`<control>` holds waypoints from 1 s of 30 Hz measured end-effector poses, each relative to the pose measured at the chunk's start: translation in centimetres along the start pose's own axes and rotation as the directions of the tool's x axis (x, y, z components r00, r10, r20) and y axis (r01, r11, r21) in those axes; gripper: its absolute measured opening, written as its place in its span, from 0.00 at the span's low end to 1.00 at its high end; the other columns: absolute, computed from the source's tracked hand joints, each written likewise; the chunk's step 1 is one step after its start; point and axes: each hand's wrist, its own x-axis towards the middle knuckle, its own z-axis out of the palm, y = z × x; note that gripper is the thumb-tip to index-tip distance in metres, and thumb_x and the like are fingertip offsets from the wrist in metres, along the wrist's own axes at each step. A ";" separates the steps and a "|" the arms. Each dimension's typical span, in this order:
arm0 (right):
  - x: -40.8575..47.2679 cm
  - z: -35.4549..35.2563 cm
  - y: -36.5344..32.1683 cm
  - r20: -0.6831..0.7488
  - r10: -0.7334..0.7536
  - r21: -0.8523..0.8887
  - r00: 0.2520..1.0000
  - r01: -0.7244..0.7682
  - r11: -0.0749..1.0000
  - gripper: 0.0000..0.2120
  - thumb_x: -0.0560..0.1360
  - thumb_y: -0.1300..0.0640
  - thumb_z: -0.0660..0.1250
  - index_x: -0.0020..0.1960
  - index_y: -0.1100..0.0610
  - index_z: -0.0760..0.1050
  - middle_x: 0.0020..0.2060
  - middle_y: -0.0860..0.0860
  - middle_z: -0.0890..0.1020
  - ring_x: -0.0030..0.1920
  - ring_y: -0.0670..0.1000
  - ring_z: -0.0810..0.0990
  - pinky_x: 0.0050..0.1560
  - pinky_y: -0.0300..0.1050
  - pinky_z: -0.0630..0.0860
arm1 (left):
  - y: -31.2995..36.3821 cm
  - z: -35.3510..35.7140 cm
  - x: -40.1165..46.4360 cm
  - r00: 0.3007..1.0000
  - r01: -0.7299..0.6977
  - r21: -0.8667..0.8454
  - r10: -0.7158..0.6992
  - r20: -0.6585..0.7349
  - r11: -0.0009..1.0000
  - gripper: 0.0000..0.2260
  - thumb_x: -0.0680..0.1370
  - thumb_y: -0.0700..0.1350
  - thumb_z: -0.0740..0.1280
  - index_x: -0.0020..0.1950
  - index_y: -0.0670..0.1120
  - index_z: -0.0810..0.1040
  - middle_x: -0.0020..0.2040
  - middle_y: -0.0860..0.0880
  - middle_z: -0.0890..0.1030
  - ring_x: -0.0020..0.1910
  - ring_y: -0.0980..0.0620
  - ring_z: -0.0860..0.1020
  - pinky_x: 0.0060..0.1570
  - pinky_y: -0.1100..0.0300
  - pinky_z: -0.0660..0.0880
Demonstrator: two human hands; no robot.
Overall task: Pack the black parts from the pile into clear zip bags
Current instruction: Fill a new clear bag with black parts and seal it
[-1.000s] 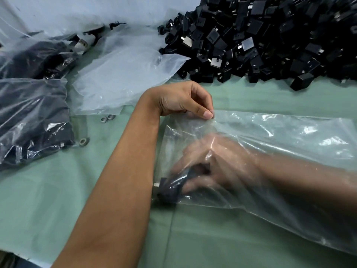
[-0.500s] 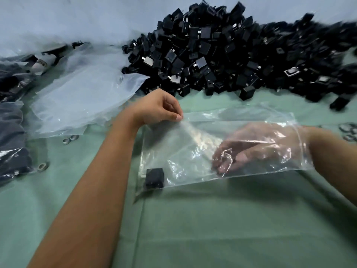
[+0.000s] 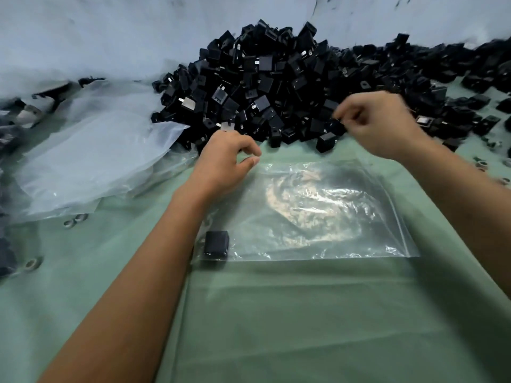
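Observation:
A clear zip bag [image 3: 318, 211] lies flat on the green cloth, its mouth toward the right. One black part [image 3: 216, 244] sits inside it at the near left corner. My left hand [image 3: 224, 164] pinches the bag's far left corner between thumb and fingers. My right hand [image 3: 378, 125] is outside the bag, over the front edge of the big pile of black parts [image 3: 276, 87]. Its fingers are curled down at the parts, and whether they hold one is hidden.
A stack of empty clear bags [image 3: 91, 161] lies to the left of the pile. Filled dark bags [image 3: 8, 139] line the left edge. Small metal rings [image 3: 74, 221] lie on the green cloth [image 3: 276, 313]. Loose black parts [image 3: 484, 106] spread to the far right.
My right hand let go of the black part inside the bag, drew out through the mouth and moved up to the pile. My left hand kept its pinch on the bag's corner.

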 end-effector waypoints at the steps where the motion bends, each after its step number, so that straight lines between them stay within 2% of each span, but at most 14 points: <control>1: 0.6 0.6 -0.5 0.111 -0.102 -0.135 0.989 0.117 0.984 0.14 0.77 0.66 0.69 0.58 0.52 0.85 0.50 0.52 0.83 0.44 0.53 0.80 0.48 0.41 0.78 | 0.5 -0.1 0.1 1.000 -0.009 0.010 0.009 -0.023 1.000 0.04 0.79 0.47 0.72 0.53 0.51 0.84 0.50 0.52 0.81 0.55 0.51 0.75 0.59 0.54 0.71; 3: 1.6 1.8 -0.8 0.300 -0.145 -0.314 0.943 0.241 0.918 0.17 0.78 0.64 0.70 0.65 0.52 0.82 0.56 0.53 0.79 0.54 0.57 0.79 0.57 0.50 0.77 | 1.9 -0.4 0.3 0.999 -0.042 0.007 0.043 -0.029 0.999 0.04 0.79 0.49 0.72 0.53 0.52 0.83 0.52 0.52 0.80 0.57 0.50 0.74 0.60 0.53 0.70; 5: 1.9 2.7 -0.8 0.373 -0.131 -0.391 0.919 0.283 0.876 0.17 0.77 0.62 0.72 0.65 0.52 0.81 0.57 0.54 0.75 0.57 0.59 0.77 0.56 0.53 0.76 | 4.1 -0.3 0.4 0.993 -0.115 -0.019 0.115 0.013 0.993 0.04 0.78 0.49 0.73 0.52 0.52 0.84 0.52 0.52 0.79 0.56 0.49 0.75 0.60 0.50 0.72; 10: 1.7 2.3 -0.2 0.339 -0.073 -0.446 0.938 0.229 0.866 0.09 0.76 0.58 0.70 0.56 0.57 0.82 0.51 0.55 0.72 0.51 0.63 0.78 0.52 0.55 0.76 | 11.0 2.4 0.4 0.919 -0.359 -0.110 0.372 0.131 0.927 0.05 0.78 0.44 0.74 0.52 0.50 0.87 0.52 0.50 0.79 0.55 0.48 0.76 0.59 0.48 0.72; 14: 0.9 0.3 2.2 0.223 0.099 -0.419 0.970 0.004 0.908 0.09 0.78 0.58 0.69 0.49 0.64 0.84 0.47 0.64 0.82 0.51 0.65 0.81 0.52 0.52 0.77 | 15.2 5.3 1.5 0.842 -0.431 -0.104 0.441 0.312 0.896 0.16 0.79 0.38 0.70 0.65 0.53 0.83 0.57 0.50 0.75 0.63 0.47 0.71 0.61 0.50 0.71; 16: -0.2 -1.0 3.8 0.144 0.225 -0.294 0.964 -0.175 0.940 0.10 0.79 0.57 0.70 0.48 0.63 0.85 0.43 0.63 0.85 0.47 0.63 0.82 0.46 0.49 0.75 | 16.3 6.2 2.0 0.808 -0.449 -0.049 0.429 0.404 0.892 0.21 0.81 0.35 0.66 0.69 0.56 0.79 0.60 0.48 0.73 0.63 0.47 0.69 0.59 0.50 0.72; 18: -2.0 -2.2 4.7 0.105 0.372 -0.011 0.922 -0.373 0.928 0.05 0.80 0.58 0.69 0.52 0.59 0.81 0.42 0.58 0.84 0.37 0.58 0.82 0.38 0.48 0.77 | 16.8 6.6 2.4 0.790 -0.475 -0.005 0.429 0.438 0.880 0.24 0.80 0.33 0.64 0.69 0.58 0.79 0.60 0.48 0.72 0.63 0.47 0.68 0.57 0.51 0.72; 19: -3.0 -2.8 5.1 0.118 0.429 0.152 0.896 -0.443 0.884 0.03 0.80 0.60 0.68 0.53 0.56 0.80 0.42 0.56 0.83 0.33 0.55 0.80 0.33 0.45 0.77 | 16.8 6.6 2.5 0.792 -0.485 0.012 0.433 0.430 0.874 0.23 0.80 0.33 0.64 0.67 0.57 0.80 0.60 0.49 0.72 0.62 0.47 0.69 0.57 0.51 0.71; 20: -4.1 -3.4 5.4 0.158 0.459 0.287 0.874 -0.485 0.826 0.06 0.81 0.62 0.66 0.53 0.54 0.80 0.43 0.55 0.82 0.30 0.52 0.78 0.29 0.42 0.76 | 16.7 6.5 2.7 0.798 -0.493 0.027 0.440 0.412 0.870 0.20 0.80 0.34 0.66 0.64 0.56 0.82 0.59 0.49 0.72 0.61 0.47 0.69 0.57 0.51 0.71; 22: -5.9 -4.3 5.2 0.257 0.459 0.459 0.850 -0.525 0.716 0.10 0.82 0.65 0.63 0.52 0.55 0.83 0.43 0.57 0.81 0.27 0.49 0.79 0.26 0.37 0.75 | 16.3 6.0 3.0 0.819 -0.487 0.039 0.441 0.367 0.872 0.12 0.80 0.38 0.70 0.59 0.53 0.84 0.57 0.49 0.73 0.59 0.48 0.71 0.58 0.51 0.71; 24: -7.4 -5.0 4.5 0.304 0.459 0.564 0.835 -0.546 0.619 0.11 0.82 0.66 0.63 0.52 0.60 0.83 0.44 0.59 0.82 0.27 0.49 0.81 0.27 0.35 0.77 | 15.8 5.6 3.1 0.853 -0.443 0.034 0.410 0.322 0.896 0.07 0.80 0.42 0.72 0.56 0.51 0.85 0.55 0.50 0.75 0.58 0.49 0.73 0.56 0.55 0.70; 26: -8.4 -5.3 3.6 0.348 0.445 0.636 0.825 -0.557 0.534 0.08 0.81 0.68 0.65 0.53 0.62 0.83 0.46 0.60 0.83 0.31 0.50 0.85 0.33 0.37 0.82 | 15.4 5.1 2.9 0.883 -0.393 0.045 0.363 0.296 0.918 0.06 0.80 0.43 0.72 0.54 0.50 0.86 0.55 0.50 0.76 0.55 0.50 0.75 0.54 0.57 0.71; 28: -9.1 -5.5 3.0 0.447 0.369 0.662 0.815 -0.578 0.476 0.09 0.78 0.72 0.67 0.55 0.64 0.82 0.48 0.61 0.85 0.41 0.53 0.88 0.41 0.40 0.84 | 15.2 4.7 2.7 0.892 -0.375 0.061 0.342 0.294 0.925 0.05 0.80 0.43 0.71 0.53 0.50 0.86 0.54 0.49 0.77 0.51 0.51 0.76 0.52 0.57 0.71; 30: -9.6 -5.6 2.6 0.562 0.283 0.619 0.778 -0.622 0.480 0.15 0.74 0.75 0.70 0.59 0.67 0.80 0.51 0.63 0.86 0.48 0.58 0.88 0.45 0.41 0.84 | 15.1 4.1 2.3 0.895 -0.380 0.058 0.351 0.275 0.923 0.05 0.79 0.42 0.72 0.52 0.50 0.86 0.53 0.49 0.78 0.48 0.53 0.74 0.51 0.57 0.71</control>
